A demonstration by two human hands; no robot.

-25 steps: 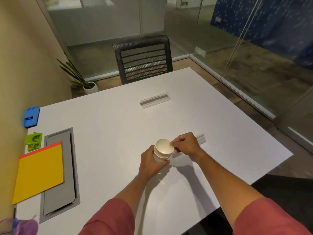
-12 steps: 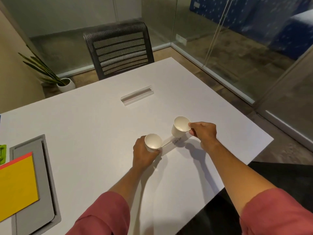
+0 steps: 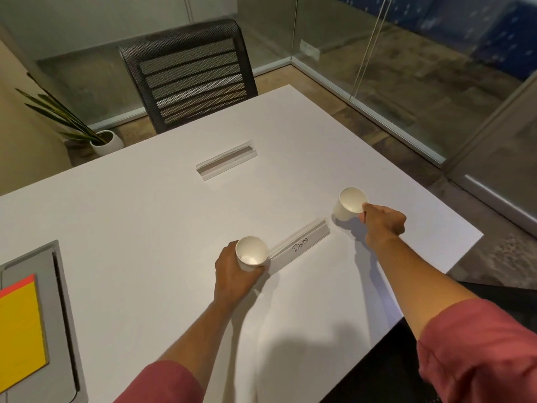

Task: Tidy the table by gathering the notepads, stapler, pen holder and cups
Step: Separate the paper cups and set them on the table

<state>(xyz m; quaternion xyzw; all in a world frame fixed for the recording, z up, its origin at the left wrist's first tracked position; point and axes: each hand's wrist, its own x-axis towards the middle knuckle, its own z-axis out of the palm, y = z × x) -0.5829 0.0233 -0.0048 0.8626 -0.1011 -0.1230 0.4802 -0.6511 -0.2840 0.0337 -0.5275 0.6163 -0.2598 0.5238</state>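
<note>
The left hand (image 3: 232, 274) wraps its fingers around a white cup (image 3: 251, 253) standing on the white table (image 3: 145, 216). The right hand (image 3: 383, 222) pinches the rim of a second cup (image 3: 348, 203) near the table's right edge; it looks tilted, maybe just above the top. A name strip (image 3: 300, 245) lies between the cups.

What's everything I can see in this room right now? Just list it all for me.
Paper cups: two, white; one gripped near the table's middle, the other tilted, pinched at the rim further right.
Name card holders: two, clear; one between the cups with a handwritten label, one nearer the chair.
Notepad: one, yellow with a red top edge; left edge, on the grey panel.
Table panel: one, grey; set into the table at left.
Table: one, white.
Chair: one, black mesh; at the far side.
Potted plant: one, green leaves, white pot; on the floor at left.
Glass walls: at the back and right.
Left hand: holds the nearer cup.
Right hand: pinches the farther cup.
Sleeves: two, reddish pink.
</note>
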